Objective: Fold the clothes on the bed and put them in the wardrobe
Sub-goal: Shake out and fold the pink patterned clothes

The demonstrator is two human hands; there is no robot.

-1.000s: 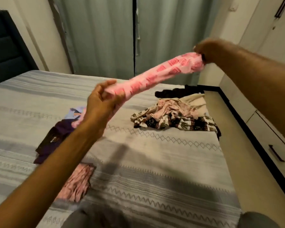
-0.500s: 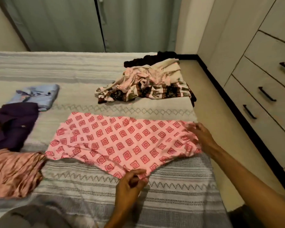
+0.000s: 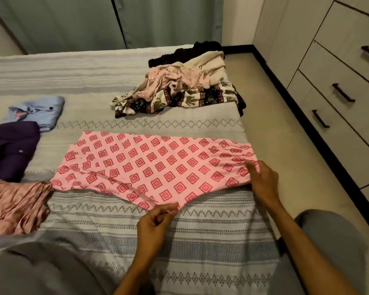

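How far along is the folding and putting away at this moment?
Done: three folded garments, light blue, purple and pink satin, lie at the left. In hand: the pink patterned garment lies flat, left hand pinching its near edge, right hand at its end. Left: the unfolded pile; nothing visibly stored yet.

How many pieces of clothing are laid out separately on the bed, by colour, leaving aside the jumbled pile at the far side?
Pink with red diamond print: 1
Light blue: 1
Purple: 1
Dusty pink satin: 1
Total: 4
The pile is too tangled to count.
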